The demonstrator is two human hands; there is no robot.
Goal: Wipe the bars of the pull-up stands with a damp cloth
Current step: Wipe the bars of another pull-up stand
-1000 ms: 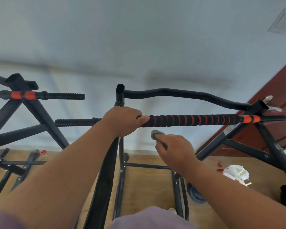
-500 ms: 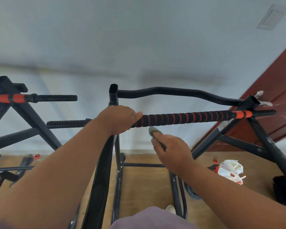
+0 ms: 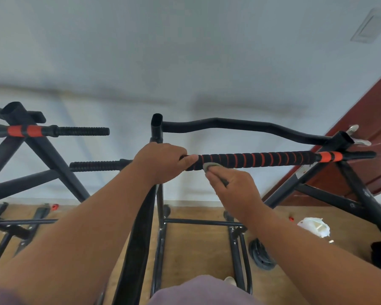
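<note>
I see my left hand (image 3: 163, 161) wrapped around a black foam bar with orange rings (image 3: 262, 159), gripping its near end. Just to the right of it, my right hand (image 3: 233, 190) pinches a small grey cloth (image 3: 210, 166), fingers curled around it, and presses it against the underside of the bar. Beyond both hands runs a wavy black bar (image 3: 240, 125) of the same stand. Far off to the left of my left hand stands a second stand (image 3: 31, 137). Below my right forearm, crumpled white paper (image 3: 315, 226) lies on the wooden floor (image 3: 196, 249).
</note>
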